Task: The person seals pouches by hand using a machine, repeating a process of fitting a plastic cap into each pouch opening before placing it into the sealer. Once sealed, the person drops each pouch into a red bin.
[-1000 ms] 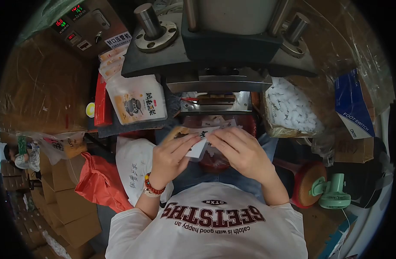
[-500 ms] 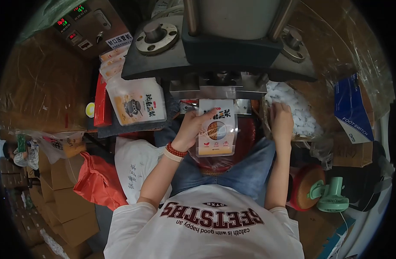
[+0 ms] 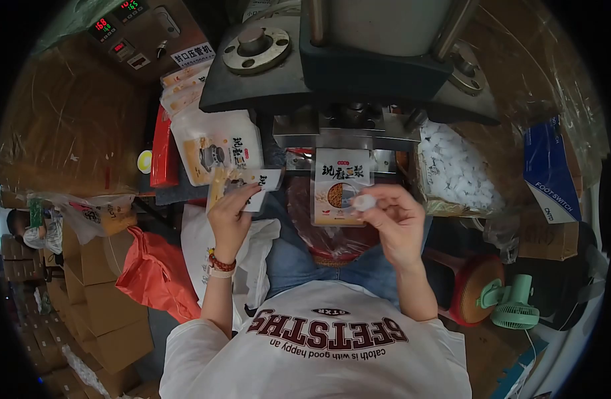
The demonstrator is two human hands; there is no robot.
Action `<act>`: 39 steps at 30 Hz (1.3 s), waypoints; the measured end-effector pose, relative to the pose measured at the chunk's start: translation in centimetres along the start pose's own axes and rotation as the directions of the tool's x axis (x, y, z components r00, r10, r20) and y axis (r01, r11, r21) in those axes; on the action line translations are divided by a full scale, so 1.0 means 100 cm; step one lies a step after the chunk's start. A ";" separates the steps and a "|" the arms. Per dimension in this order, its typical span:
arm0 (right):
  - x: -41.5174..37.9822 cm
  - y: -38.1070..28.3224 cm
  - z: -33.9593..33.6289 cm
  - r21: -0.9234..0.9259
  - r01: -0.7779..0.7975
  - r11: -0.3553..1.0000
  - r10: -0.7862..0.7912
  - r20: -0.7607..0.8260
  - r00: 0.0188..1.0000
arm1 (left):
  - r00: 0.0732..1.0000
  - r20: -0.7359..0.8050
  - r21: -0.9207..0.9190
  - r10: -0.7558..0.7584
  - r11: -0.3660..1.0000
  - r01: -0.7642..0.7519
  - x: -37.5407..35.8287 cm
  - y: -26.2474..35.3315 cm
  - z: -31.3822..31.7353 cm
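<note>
My left hand (image 3: 231, 216) is closed on a printed pouch (image 3: 269, 178), held tilted at the near edge of a stack of similar pouches (image 3: 215, 143). Between the thumb and fingertips of my right hand (image 3: 395, 219) is a small round white plastic cap-like piece (image 3: 364, 202). It overlaps the lower right of another printed pouch (image 3: 342, 174), which lies face up with its top edge at the metal jaws of the press (image 3: 348, 133). That pouch has a round window showing brown contents or print.
A box of many small white pieces (image 3: 458, 169) stands on the right, beside a blue carton (image 3: 551, 173). A red box (image 3: 163, 149) flanks the stack. The press head (image 3: 372, 73) overhangs the work. A green fan (image 3: 516, 302) and a red-rimmed stool (image 3: 461, 289) are at lower right.
My left hand has let go of the middle pouch and moved left, now holding another pouch. My right hand has come out of the box with a white piece, toward the middle pouch.
</note>
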State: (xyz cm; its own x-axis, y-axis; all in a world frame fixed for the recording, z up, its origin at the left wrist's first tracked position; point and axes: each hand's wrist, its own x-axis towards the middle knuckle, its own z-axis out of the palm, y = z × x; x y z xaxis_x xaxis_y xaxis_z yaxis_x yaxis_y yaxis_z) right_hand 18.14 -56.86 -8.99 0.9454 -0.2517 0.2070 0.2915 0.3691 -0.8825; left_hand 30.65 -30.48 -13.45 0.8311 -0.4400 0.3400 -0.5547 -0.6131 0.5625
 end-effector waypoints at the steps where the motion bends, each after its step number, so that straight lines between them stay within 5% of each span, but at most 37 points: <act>1: 0.003 0.005 0.014 -0.036 0.024 0.999 -0.023 0.007 1.000 | 1.000 -0.002 -0.001 0.002 1.000 -0.002 0.001 0.011 0.001; 2: 0.005 0.010 0.025 -0.073 0.047 0.996 -0.047 0.012 0.999 | 0.993 -0.073 0.017 0.096 0.995 -0.095 0.003 0.024 0.002; 3: 0.011 0.014 0.024 -0.404 0.107 0.908 -0.068 0.111 0.991 | 0.971 -0.141 0.039 0.191 0.982 -0.187 0.004 0.035 0.004; 4: 0.012 0.016 0.024 -0.407 0.107 0.907 -0.069 0.107 0.992 | 0.964 -0.128 0.016 0.231 0.973 -0.231 0.003 0.044 0.006; 6: 0.015 0.017 0.027 -0.698 0.421 0.580 -0.210 0.372 0.904 | 0.960 -0.097 0.041 0.263 0.965 -0.261 0.004 0.062 0.001; 7: 0.015 0.008 0.027 -0.698 0.426 0.576 -0.213 0.375 0.902 | 0.954 -0.069 0.069 0.291 0.956 -0.286 0.005 0.070 -0.004; 9: 0.010 -0.018 0.025 -0.788 0.565 0.244 -0.093 0.561 0.823 | 0.949 -0.031 0.074 0.313 0.948 -0.310 0.006 0.078 -0.011; 13: 0.012 -0.027 0.012 -0.826 0.553 0.113 -0.002 0.556 0.831 | 0.946 0.128 -0.130 0.298 0.951 -0.282 0.007 0.083 0.013; 14: 0.015 -0.028 0.008 -0.848 0.500 0.174 -0.082 0.494 0.866 | 0.929 0.367 -0.268 0.041 0.961 0.063 0.009 0.079 0.027; 16: 0.017 -0.036 -0.004 -0.876 0.392 0.279 -0.230 0.336 0.913 | 0.758 0.624 -0.476 -0.191 0.677 0.562 0.015 0.075 0.059; 17: 0.016 -0.041 -0.015 -0.906 0.333 0.261 -0.294 0.254 0.921 | 0.760 0.622 -0.479 -0.188 0.676 0.560 0.018 0.077 0.068; 19: 0.017 -0.056 -0.039 -0.957 0.238 0.163 -0.429 0.148 0.891 | 0.743 0.634 -0.711 -0.216 0.216 0.669 0.035 0.088 0.074; 20: 0.020 -0.059 -0.049 -0.958 0.238 0.160 -0.428 0.150 0.891 | 0.746 0.635 -0.727 -0.201 0.173 0.665 0.043 0.083 0.081; 22: 0.025 -0.057 -0.068 -0.987 -0.127 -0.095 -0.365 -0.084 0.927 | 0.735 0.648 -0.732 -0.197 0.103 0.673 0.061 0.081 0.085; 24: 0.031 -0.019 -0.100 -0.969 -0.209 -0.135 -0.323 -0.156 0.933 | 0.729 0.664 -0.737 -0.170 0.017 0.676 0.069 0.076 0.091; 28: 0.032 -0.006 -0.104 -0.958 -0.246 -0.147 -0.253 -0.204 0.946 | 0.706 0.688 -0.714 -0.168 0.016 0.700 0.065 0.068 0.088; 30: 0.035 -0.008 -0.108 -0.972 -0.204 -0.119 -0.263 -0.167 0.950 | 0.857 0.476 -0.636 -0.198 0.595 0.491 0.060 0.053 0.077; 31: 0.035 -0.009 -0.109 -0.971 -0.211 -0.115 -0.230 -0.180 0.956 | 0.896 0.321 -0.476 -0.309 0.765 0.434 0.056 0.053 0.059; 32: 0.032 -0.010 -0.110 -0.969 -0.222 -0.109 -0.190 -0.198 0.961 | 0.983 0.011 -0.017 -0.185 0.982 0.186 0.051 0.051 0.041; 33: 0.030 -0.009 -0.112 -0.969 -0.225 -0.106 -0.186 -0.203 0.961 | 0.978 -0.181 0.507 0.100 0.862 0.006 0.045 0.044 0.026; 36: 0.031 -0.017 -0.108 -0.963 -0.268 -0.033 -0.339 -0.241 0.909 | 0.998 0.008 0.560 0.064 0.826 -0.058 0.012 -0.022 0.018; 37: 0.028 -0.030 -0.088 -0.977 -0.189 0.094 -0.443 -0.211 0.871 | 0.987 0.140 0.565 0.084 0.812 -0.149 0.004 -0.033 0.014; 39: 0.018 -0.037 -0.053 -0.936 0.002 0.352 -0.522 -0.194 0.831 | 0.982 0.126 0.499 0.143 0.846 -0.187 -0.005 -0.026 0.002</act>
State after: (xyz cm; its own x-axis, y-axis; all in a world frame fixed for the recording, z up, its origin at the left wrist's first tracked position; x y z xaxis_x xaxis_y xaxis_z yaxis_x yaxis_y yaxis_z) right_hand 18.00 -63.42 -7.59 0.6048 -0.5754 0.5506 -0.0317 -0.7082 -0.7053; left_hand 31.71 -28.82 -15.24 0.7319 -0.6020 0.3194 -0.6442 -0.7640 0.0363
